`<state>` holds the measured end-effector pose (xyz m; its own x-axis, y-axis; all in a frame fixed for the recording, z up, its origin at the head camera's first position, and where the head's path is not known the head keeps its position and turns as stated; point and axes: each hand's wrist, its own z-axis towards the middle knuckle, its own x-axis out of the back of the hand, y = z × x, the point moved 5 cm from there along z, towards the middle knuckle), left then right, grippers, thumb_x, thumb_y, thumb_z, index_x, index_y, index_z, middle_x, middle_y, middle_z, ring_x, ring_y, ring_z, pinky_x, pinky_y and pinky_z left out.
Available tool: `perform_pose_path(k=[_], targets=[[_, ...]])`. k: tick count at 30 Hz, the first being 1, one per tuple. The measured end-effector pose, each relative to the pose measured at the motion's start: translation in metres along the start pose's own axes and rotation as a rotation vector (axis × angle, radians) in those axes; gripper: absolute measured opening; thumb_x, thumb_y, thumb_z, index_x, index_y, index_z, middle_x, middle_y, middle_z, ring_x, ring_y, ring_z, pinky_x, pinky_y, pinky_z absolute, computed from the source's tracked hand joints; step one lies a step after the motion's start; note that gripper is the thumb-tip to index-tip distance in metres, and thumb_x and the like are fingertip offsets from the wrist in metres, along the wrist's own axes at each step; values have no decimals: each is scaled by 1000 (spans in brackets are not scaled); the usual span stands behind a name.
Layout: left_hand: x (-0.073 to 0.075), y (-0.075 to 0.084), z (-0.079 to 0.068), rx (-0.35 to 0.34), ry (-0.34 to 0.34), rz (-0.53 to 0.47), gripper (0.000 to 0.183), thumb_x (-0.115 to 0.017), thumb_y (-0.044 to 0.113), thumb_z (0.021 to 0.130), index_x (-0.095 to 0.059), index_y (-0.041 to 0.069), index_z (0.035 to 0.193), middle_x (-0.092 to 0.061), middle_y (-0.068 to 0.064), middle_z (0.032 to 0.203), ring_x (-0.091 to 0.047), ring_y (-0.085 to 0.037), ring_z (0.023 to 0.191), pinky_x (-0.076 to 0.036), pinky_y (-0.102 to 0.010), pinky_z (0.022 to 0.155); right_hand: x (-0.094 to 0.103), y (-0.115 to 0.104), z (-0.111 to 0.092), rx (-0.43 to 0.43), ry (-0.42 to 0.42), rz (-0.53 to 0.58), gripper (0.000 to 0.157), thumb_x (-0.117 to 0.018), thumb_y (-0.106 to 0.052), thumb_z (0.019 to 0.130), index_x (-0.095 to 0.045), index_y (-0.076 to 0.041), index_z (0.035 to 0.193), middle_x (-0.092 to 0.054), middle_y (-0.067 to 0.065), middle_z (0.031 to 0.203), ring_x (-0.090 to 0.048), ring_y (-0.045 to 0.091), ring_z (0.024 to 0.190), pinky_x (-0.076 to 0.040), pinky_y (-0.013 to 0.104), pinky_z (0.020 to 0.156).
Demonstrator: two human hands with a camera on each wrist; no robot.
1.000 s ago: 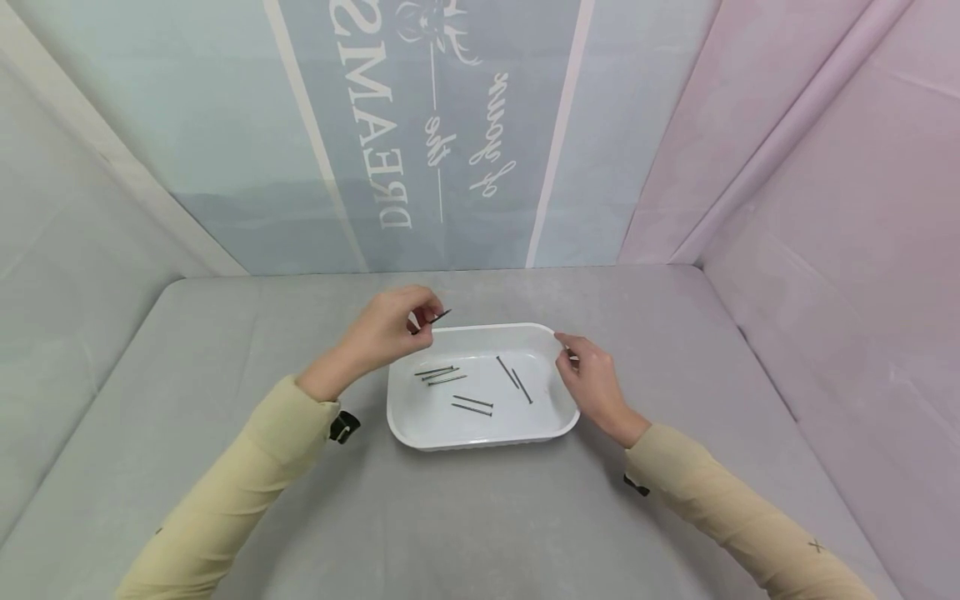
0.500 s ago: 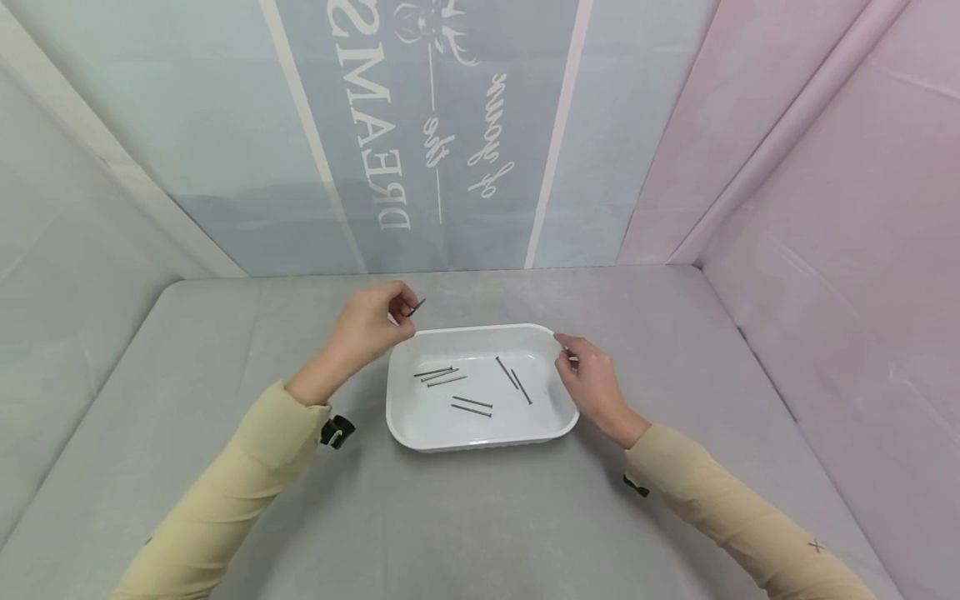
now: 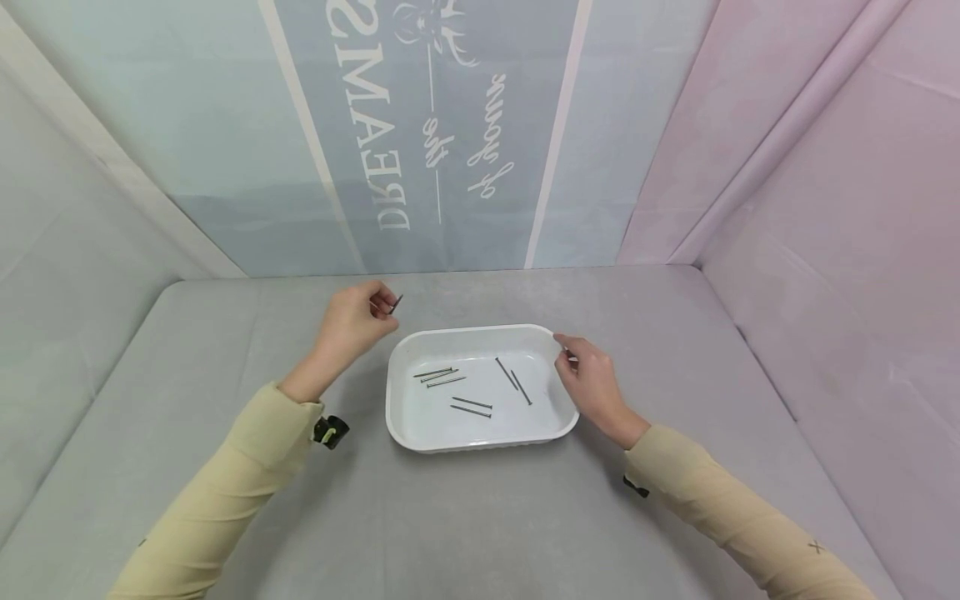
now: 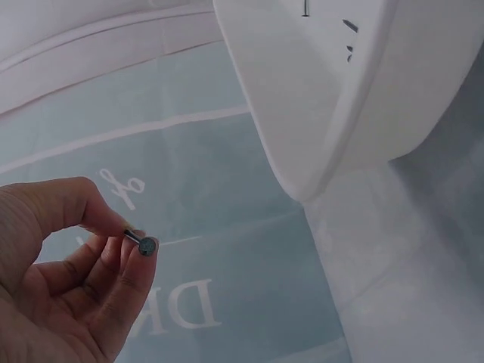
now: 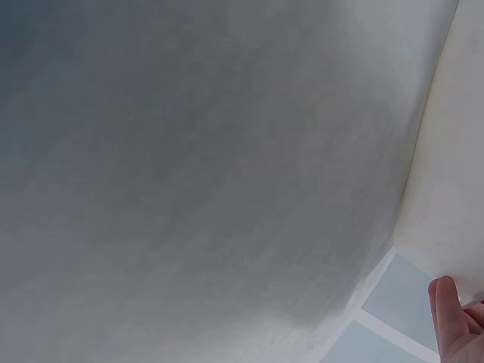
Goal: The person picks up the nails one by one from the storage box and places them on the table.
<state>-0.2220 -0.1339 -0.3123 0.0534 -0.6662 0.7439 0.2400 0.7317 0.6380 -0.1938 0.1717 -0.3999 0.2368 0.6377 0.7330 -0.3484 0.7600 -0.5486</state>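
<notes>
My left hand point(image 3: 351, 322) is off the tray's back left corner, above the table, pinching a dark metal nail point(image 3: 397, 304) between thumb and fingertips. The left wrist view shows the round nail head point(image 4: 147, 246) facing the camera, with most of the shank hidden by the fingers. At the other end, my right hand point(image 3: 594, 383) grips the right rim of the white rectangular tray point(image 3: 420, 429). In the right wrist view, fingers point(image 5: 448, 310) lie along the tray's outer wall. Inside the tray are a left group of nails point(image 3: 442, 376), a front pair point(image 3: 472, 406) and a right pair point(image 3: 517, 383).
A grey cloth covers the table point(image 3: 480, 525) around the tray. Behind it hangs a blue-grey fabric backdrop point(image 3: 450, 237) with mirrored lettering. Fabric walls stand at the left point(image 3: 82, 258) and right point(image 3: 840, 275). Black straps point(image 3: 330, 432) show at the wrists.
My left hand has moved left with the nail, from over the tray's back left rim to beyond it. The right hand, the tray and the nails in it stay put.
</notes>
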Motion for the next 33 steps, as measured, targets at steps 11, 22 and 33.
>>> perform_pose_path(k=[11, 22, 33], targets=[[1, -20, -1, 97, -4, 43, 17, -62, 1, 71, -61, -4, 87, -61, -15, 81, -57, -26, 75, -47, -34, 66, 0, 0, 0, -10, -8, 12, 31, -49, 0, 85, -60, 5, 113, -62, 19, 106, -63, 26, 86, -54, 33, 69], [1, -39, -4, 163, -20, 82, 17, -63, 2, 72, -61, -4, 88, -62, -15, 81, -58, -26, 72, -47, -35, 63, 0, -1, -1, 8, 9, -2, 31, -49, 1, 84, -60, 5, 112, -63, 20, 105, -64, 26, 85, -54, 32, 68], [-4, -57, -6, 243, -72, 100, 16, -65, 4, 73, -61, -4, 86, -61, -15, 80, -56, -24, 69, -46, -31, 59, 1, -1, -2, 11, 12, -3, 31, -50, 1, 84, -60, 5, 112, -63, 19, 105, -64, 26, 85, -54, 32, 68]])
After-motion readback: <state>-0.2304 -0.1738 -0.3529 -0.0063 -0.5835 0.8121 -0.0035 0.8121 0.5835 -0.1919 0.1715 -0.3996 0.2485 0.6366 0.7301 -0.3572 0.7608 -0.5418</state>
